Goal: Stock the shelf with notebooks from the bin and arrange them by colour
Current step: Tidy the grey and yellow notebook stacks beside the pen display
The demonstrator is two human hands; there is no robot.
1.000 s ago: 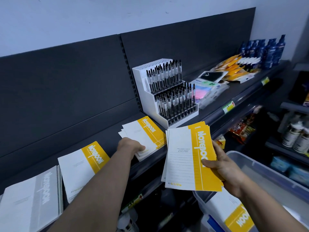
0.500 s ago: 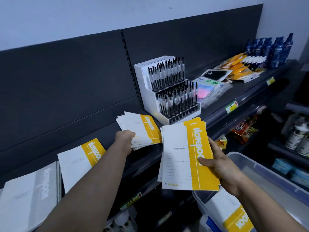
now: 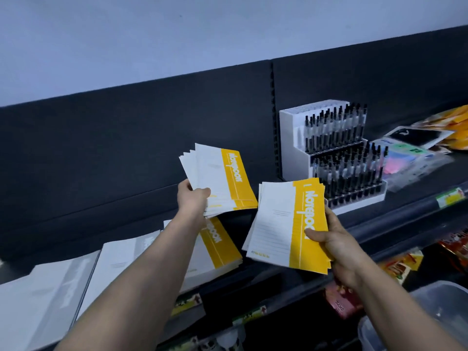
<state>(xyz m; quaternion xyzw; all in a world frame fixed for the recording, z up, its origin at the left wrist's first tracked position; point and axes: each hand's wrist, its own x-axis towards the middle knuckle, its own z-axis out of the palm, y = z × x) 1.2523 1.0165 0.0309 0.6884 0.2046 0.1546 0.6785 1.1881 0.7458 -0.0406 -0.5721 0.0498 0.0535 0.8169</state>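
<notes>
Holding two fanned yellow stacks above the shelf, our left hand pinches one stack, right hand clamps another; loose corner grips could let notebooks slide out.

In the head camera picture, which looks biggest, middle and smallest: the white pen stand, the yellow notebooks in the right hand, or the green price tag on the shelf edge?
1. Pen stand
2. Right-hand notebooks, nearly as big, but nearer the camera, so unsure
3. Price tag, clearly smallest

Stationery shop, dark shelf with price tags, pen display (stocked)
</notes>
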